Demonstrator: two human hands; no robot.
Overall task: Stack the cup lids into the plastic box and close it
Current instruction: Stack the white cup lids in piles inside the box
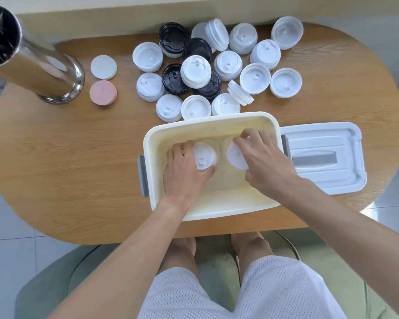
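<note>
Reaching into the box (217, 209) on the worktop (67, 169), the left hand (184, 173) grips one white lid (204, 157) and the right hand (265, 164) grips another (236, 157). More lids (217, 72) lie behind the box, its cover (323, 157) just beside it on the right.

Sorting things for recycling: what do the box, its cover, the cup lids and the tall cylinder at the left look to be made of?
Box: cream plastic, smooth and slightly glossy, with moulded rounded rim.
Cover: white plastic, with moulded ridges and a grey handle.
Cup lids: thin formed plastic, white and black, with pressed sip tabs; some look translucent.
Cylinder: probably stainless steel, since it is mirror-shiny and reflects the table.
</note>
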